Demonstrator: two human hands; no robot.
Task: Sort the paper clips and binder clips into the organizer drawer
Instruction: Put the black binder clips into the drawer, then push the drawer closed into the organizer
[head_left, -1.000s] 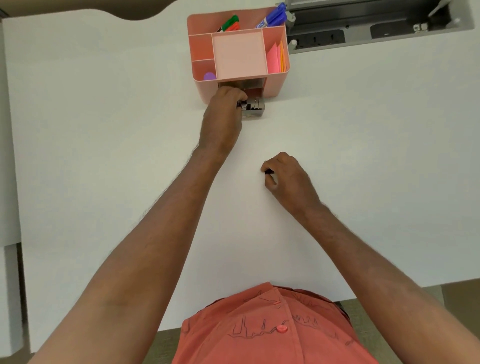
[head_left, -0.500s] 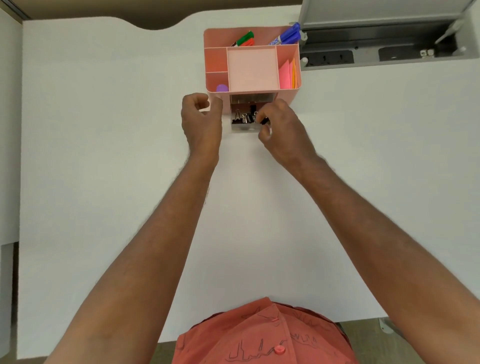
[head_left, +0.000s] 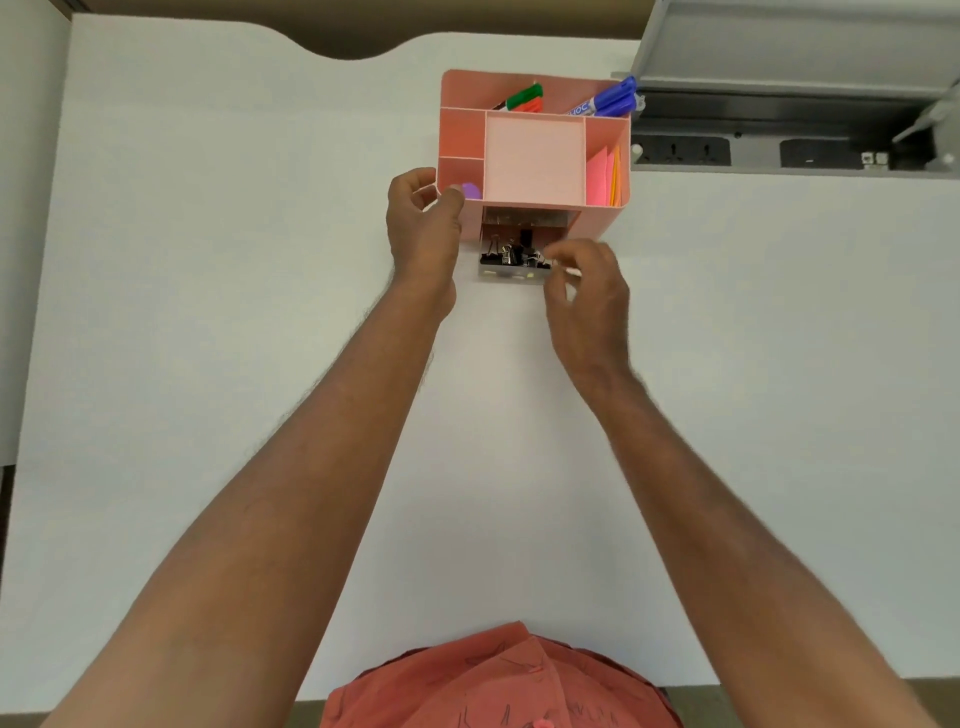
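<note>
A pink desk organizer (head_left: 535, 156) stands at the far middle of the white table. Its clear drawer (head_left: 511, 275) is pulled out toward me and holds several black binder clips (head_left: 511, 257). My left hand (head_left: 423, 234) holds the organizer's front left corner, thumb on the corner and fingers curled beside the left wall. At the drawer's right front corner is my right hand (head_left: 587, 296), its fingers loosely curled and blurred. I see nothing held in it. No loose clips show on the table.
The organizer's top compartments hold green, red and blue markers (head_left: 608, 101), pink and orange sticky notes (head_left: 602, 176) and a purple object (head_left: 470, 191). A grey open cable tray with power sockets (head_left: 680, 150) is set into the table at the far right.
My right hand carried a black clip from the table's middle to the drawer and now shows none. My left hand left the drawer front and took the organizer's left corner.
</note>
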